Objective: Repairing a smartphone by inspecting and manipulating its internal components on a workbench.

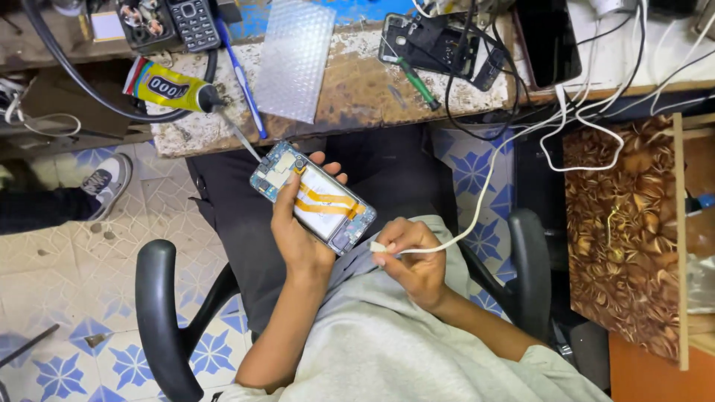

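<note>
Worn wooden bench (357,89), glue tube (167,87), bubble wrap (296,56), screwdriver (415,82), keypad phone (192,22)

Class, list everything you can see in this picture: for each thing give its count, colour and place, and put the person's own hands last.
Opened phone: one, blue board, white battery, orange ribbon strips; held above the lap.
Cable plug: one, white; next to the phone's lower end.
Cable: one, white; runs from the plug up to the bench.
Glue tube: one, yellow; lying on the bench edge, left.
Bubble wrap sheet: one, clear; bench, centre.
Pen: one, blue; beside the wrap.
Screwdriver: one, green handle; bench, right of centre.
Keypad phone: one, black; top left.
Chair armrests: two, black; either side.
Left hand: holds the opened phone.
Right hand: pinches the cable plug.
</note>
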